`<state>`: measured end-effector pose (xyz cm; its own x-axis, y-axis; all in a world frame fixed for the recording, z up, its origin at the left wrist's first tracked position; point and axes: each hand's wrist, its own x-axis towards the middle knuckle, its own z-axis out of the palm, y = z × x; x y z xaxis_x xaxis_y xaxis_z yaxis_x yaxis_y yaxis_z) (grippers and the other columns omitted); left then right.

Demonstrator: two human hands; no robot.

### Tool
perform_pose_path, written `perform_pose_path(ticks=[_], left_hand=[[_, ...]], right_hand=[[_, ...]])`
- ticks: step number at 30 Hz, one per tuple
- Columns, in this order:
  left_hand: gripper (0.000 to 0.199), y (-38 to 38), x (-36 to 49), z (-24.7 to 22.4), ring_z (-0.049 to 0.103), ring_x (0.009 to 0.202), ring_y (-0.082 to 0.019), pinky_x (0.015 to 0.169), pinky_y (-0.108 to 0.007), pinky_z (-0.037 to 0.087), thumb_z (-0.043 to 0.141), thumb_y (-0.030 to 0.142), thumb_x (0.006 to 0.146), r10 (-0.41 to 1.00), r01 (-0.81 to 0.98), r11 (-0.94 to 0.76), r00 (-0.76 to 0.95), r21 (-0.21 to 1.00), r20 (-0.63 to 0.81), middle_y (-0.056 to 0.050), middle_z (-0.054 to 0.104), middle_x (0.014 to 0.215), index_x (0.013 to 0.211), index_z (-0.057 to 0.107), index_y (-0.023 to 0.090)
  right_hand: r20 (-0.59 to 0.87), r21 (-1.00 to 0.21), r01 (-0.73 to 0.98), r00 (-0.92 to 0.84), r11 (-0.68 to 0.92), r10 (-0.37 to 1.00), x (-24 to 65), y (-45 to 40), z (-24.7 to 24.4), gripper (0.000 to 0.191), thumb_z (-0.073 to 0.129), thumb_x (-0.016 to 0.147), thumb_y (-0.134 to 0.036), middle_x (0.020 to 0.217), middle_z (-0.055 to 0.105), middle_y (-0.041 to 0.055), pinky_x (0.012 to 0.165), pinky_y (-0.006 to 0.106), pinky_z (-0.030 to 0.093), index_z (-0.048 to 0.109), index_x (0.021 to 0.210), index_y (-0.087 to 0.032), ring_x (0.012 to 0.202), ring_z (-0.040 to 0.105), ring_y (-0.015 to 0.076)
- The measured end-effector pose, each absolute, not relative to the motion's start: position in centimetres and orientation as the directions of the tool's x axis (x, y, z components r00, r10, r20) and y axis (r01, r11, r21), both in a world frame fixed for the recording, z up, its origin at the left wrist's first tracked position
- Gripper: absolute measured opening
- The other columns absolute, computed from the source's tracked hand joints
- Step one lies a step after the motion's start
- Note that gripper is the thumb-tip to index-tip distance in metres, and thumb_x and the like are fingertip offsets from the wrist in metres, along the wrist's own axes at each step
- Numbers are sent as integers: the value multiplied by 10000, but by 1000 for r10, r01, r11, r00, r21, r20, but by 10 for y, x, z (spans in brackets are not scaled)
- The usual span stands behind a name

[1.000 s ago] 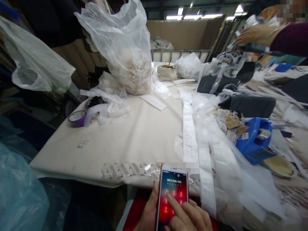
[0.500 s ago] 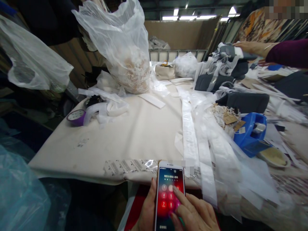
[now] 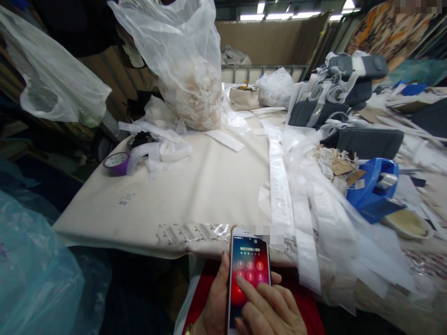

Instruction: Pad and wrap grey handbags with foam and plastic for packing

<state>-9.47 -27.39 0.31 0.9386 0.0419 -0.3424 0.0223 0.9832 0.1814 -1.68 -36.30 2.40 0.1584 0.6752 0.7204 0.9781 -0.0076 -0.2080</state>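
A white smartphone [image 3: 248, 251] is held upright at the table's front edge, its lit red and dark screen showing a number keypad. My left hand [image 3: 213, 302] wraps round it from the left and behind, with fingertips showing at the right side. In front of the screen is my right hand [image 3: 274, 307]; it holds nothing, its index finger stretched onto the left column of keys near the 4. Its other fingers are loosely bent and cover the lower keys.
A cream-covered table [image 3: 209, 186] bears a purple tape roll [image 3: 120, 164], a clear plastic bag [image 3: 195, 83], and white strips [image 3: 281, 195]. To the right are a blue tape dispenser [image 3: 372, 195], string tags [image 3: 338, 163], and dark grey padded pieces [image 3: 370, 142]. A blue plastic bag [image 3: 38, 265] bulges at left.
My right index finger has moved left and slightly down, from near the 2 to near the 4. Another person's hand and purple sleeve have left the grey stack at right.
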Motion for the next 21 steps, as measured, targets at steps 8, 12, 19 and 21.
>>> perform_pose_path(ticks=[8,12,19,21], left_hand=[[871,-277,-100,1,604,967,-299,851,-356,409,317,737,785,36,5,992,945,125,-324,-225,662,977,1096,610,-22],[902,-277,-99,4,606,956,-305,883,-391,391,198,725,815,72,-37,992,953,124,-293,-228,665,956,1083,619,-27],[915,-278,-97,7,620,890,-263,885,-361,389,212,734,805,52,-34,997,952,67,-301,-212,668,924,1078,621,-37],[921,-279,-96,8,617,883,-251,880,-345,395,246,742,793,60,-44,998,943,54,-327,-216,666,922,1067,619,-53]], right_hand=[[737,-278,958,260,-70,624,-20,-368,14,269,471,910,-237,868,747,29,655,287,414,598,677,-188,676,643,150],[710,-258,961,256,-96,656,-17,-376,10,224,479,890,-221,882,745,29,640,294,417,599,702,-200,683,649,157],[684,-345,928,350,-139,640,-8,-390,11,114,526,838,-174,830,741,30,665,312,447,592,749,-202,683,657,177],[668,-343,933,320,-104,672,0,-395,16,85,549,823,-162,754,731,11,673,295,460,584,758,-205,654,661,162]])
